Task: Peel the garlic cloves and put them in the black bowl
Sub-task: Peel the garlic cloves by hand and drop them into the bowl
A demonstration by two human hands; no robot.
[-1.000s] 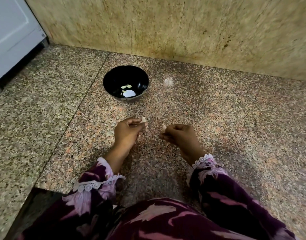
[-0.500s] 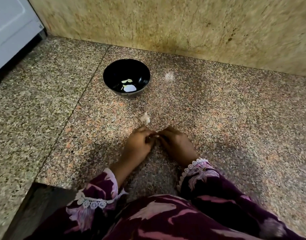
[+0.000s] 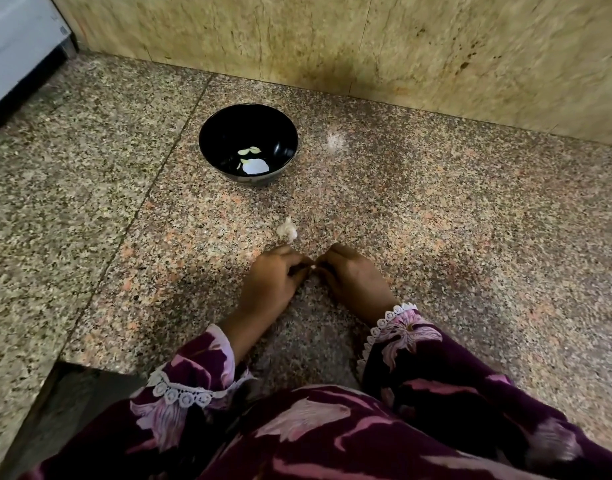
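Both hands knuckles-up, fingertips together.

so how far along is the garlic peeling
Done: a few peeled cloves lie in the black bowl. In hand: the left hand and right hand meet over a small white piece, probably a clove being peeled. Left: a pale garlic piece lies on the counter in front of the hands.
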